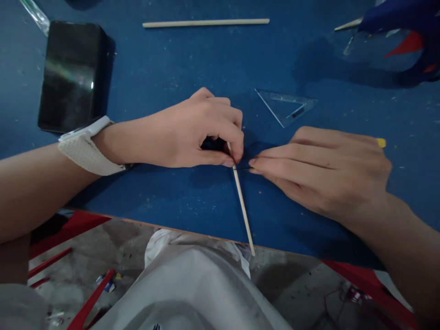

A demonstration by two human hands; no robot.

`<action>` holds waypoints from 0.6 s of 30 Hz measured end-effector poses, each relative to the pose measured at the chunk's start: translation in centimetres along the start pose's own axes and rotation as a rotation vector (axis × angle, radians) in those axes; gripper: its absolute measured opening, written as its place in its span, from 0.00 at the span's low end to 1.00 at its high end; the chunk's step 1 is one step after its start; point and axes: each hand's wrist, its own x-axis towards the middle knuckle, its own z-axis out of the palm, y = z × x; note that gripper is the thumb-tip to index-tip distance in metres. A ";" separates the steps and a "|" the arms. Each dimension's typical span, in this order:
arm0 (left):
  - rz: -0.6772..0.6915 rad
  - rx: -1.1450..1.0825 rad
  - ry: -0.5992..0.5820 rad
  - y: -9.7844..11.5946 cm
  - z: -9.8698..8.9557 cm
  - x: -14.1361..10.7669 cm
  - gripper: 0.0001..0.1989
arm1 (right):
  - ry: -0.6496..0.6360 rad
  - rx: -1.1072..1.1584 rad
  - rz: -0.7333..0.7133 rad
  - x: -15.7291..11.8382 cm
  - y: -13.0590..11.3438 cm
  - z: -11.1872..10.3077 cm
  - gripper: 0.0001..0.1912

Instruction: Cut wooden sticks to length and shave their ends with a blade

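At the left of a blue counter [165, 197] sits a black box [68, 73] with a glossy top; whether it holds anything cannot be told. Front and center, a slim wooden stick [244, 208] slants down toward the wearer, its lower end reaching past the counter's near edge. The grip of the left hand [195, 126] pinches this stick near its upper end, between thumb and forefinger. Just beside it, the right hand [337, 169] has a narrow grip, fingertips together on a thin dark strand [243, 169] that meets the stick just below the left thumb. Beyond the hands lie a clear set square [280, 112], a second stick [206, 23] and, far right, a blue-and-red glue gun [395, 20].
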 end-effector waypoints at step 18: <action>-0.039 -0.007 -0.044 1.0 -0.4 0.3 0.14 | -0.004 -0.008 0.041 0.1 -0.4 -0.1 0.06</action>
